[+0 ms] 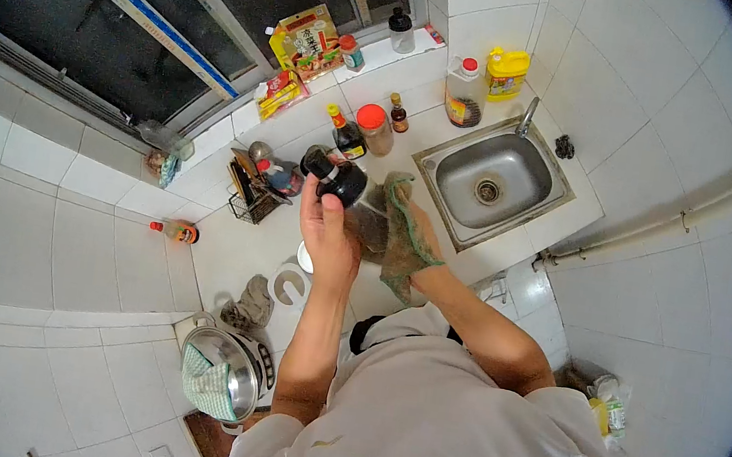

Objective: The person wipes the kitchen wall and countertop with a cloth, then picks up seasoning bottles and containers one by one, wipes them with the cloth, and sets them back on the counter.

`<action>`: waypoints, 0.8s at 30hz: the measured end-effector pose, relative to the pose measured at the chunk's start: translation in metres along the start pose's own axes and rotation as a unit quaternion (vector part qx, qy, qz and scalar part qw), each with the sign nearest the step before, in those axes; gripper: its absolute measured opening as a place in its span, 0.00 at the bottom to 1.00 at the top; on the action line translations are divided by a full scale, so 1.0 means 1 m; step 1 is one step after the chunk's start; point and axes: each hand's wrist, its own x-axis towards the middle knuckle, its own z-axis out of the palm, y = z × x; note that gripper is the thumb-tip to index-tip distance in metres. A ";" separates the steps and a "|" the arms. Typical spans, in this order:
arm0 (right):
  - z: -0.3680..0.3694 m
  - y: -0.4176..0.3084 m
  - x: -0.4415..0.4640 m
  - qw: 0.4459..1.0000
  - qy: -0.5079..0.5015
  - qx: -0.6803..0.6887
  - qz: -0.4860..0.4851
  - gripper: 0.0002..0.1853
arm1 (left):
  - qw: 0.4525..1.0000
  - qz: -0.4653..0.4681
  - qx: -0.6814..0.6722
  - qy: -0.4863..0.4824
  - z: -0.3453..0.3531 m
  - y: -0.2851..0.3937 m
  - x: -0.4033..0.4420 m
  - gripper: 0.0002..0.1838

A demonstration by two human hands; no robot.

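While the left hand (328, 237) holds the clear container (366, 228) close to its black top (342, 182), the right hand (423, 224), partly covered, holds a green cloth (402, 250) against the container's side. The container is tilted, in front of the body and left of the sink (521, 177); whether its base touches the counter (237, 258), I cannot tell. For what looks like wiping, a firm left grip and small turns of the container should serve best, with the cloth pressed flat and its loose corner gathered in. Beyond the black top, a dark bottle (347, 134) and a red-lidded jar (375, 131) stand close together, so a wide swing could knock them. Farther left is a rack (251, 201); nearer lie a white ring (276, 292) and a grey rag (250, 305).
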 end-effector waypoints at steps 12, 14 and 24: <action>-0.002 -0.027 0.001 0.992 0.111 0.030 -0.044 0.20 | 0.983 -0.043 0.179 0.006 0.015 0.000 -0.028 0.31; -0.013 -0.030 0.004 0.981 0.085 -0.108 -0.135 0.20 | 0.985 -0.062 0.160 -0.020 0.012 0.002 -0.023 0.30; -0.031 0.002 0.011 0.936 -0.021 -0.309 -0.170 0.22 | 0.953 0.021 0.276 -0.121 0.017 -0.007 -0.014 0.27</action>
